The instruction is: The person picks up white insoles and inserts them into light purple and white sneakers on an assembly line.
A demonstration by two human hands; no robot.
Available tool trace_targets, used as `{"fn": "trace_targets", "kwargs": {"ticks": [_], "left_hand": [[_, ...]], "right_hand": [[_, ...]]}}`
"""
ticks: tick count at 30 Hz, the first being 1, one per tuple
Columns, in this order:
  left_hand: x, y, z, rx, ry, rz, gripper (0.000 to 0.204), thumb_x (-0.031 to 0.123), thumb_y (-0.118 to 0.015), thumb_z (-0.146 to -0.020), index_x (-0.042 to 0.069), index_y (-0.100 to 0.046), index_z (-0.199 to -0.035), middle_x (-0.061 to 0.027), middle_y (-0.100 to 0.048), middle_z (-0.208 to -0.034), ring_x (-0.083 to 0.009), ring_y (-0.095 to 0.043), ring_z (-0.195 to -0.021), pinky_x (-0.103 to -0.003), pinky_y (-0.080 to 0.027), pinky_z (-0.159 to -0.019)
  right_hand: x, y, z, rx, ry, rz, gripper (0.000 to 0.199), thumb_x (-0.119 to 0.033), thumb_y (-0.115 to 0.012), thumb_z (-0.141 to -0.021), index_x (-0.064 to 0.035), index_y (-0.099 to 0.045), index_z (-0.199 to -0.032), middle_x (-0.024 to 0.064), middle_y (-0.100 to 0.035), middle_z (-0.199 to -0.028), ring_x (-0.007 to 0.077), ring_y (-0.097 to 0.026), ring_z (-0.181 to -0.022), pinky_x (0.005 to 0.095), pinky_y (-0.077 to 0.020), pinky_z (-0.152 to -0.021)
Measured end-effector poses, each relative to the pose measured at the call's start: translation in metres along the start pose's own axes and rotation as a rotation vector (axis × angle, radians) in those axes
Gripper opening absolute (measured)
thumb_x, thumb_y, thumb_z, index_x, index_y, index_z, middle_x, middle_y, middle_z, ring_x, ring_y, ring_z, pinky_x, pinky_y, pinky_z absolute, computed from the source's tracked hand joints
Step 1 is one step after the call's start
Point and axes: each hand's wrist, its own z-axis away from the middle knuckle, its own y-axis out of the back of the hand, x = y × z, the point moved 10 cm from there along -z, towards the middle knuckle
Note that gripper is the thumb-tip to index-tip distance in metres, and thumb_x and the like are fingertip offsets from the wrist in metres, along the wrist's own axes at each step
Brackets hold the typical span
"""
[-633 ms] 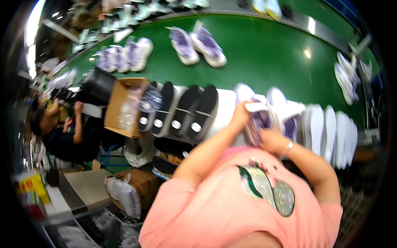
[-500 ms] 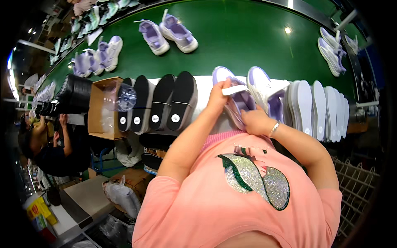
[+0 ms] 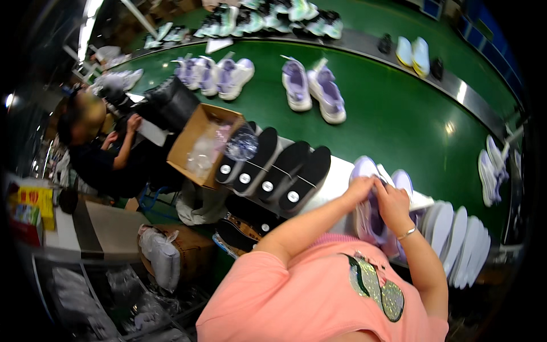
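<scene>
A white and lavender sneaker (image 3: pixel 364 219) is in front of my body, its toe pointing away and its opening toward me. My left hand (image 3: pixel 361 188) is closed on the upper near the tongue. My right hand (image 3: pixel 394 204) meets it there, fingers bent and pinching the same spot. What exactly lies between the fingertips is hidden. The matching sneaker (image 3: pixel 403 180) stands just to the right, partly covered by my right hand. A pale pull strap shows beyond my fingers.
Black insoles (image 3: pixel 307 178) stand in a row at left, beside a cardboard box (image 3: pixel 188 142) with clear plastic. Pale insoles (image 3: pixel 456 239) are stacked at right. More lavender sneakers (image 3: pixel 296 85) rest on the green conveyor belt (image 3: pixel 393 102). A person in dark clothes (image 3: pixel 99 162) sits at far left.
The view has swung to the left. My right hand has moved from the sneaker's opening up to the tongue area, where it now meets my left hand.
</scene>
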Motion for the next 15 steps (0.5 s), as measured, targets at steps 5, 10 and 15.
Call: {"fn": "trace_targets", "kwargs": {"ticks": [5, 10, 15], "left_hand": [[-0.007, -0.003, -0.001, -0.079, 0.038, 0.146, 0.040, 0.038, -0.035, -0.088, 0.006, -0.052, -0.070, -0.0015, -0.047, -0.055, -0.0102, -0.039, -0.039, -0.024, -0.030, -0.036], [-0.004, -0.002, 0.000, -0.073, 0.022, 0.134, 0.039, 0.037, -0.035, -0.087, 0.005, -0.051, -0.071, -0.0021, -0.044, -0.051, -0.0109, -0.038, -0.036, -0.025, -0.028, -0.033], [-0.005, -0.007, -0.010, -0.071, 0.018, 0.079, 0.039, 0.036, -0.036, -0.087, 0.004, -0.049, -0.069, -0.0039, -0.041, -0.043, -0.0131, -0.036, -0.031, -0.027, -0.026, -0.030]], "right_hand": [[0.000, -0.014, -0.006, 0.077, 0.060, 0.014, 0.030, -0.009, -0.052, -0.070, -0.0084, -0.053, -0.100, 0.0044, -0.051, -0.066, 0.0205, -0.052, -0.058, 0.0335, -0.0381, -0.058], [-0.002, -0.001, -0.009, 0.206, 0.073, -0.033, 0.010, -0.010, -0.054, -0.069, -0.0092, -0.056, -0.078, 0.0030, -0.050, -0.062, 0.0207, -0.052, -0.055, 0.0331, -0.0384, -0.052], [0.004, 0.000, -0.008, 0.223, 0.059, -0.028, 0.002, -0.010, -0.053, -0.071, -0.0091, -0.052, -0.072, 0.0044, -0.048, -0.061, 0.0223, -0.051, -0.053, 0.0327, -0.0379, -0.050]]}}
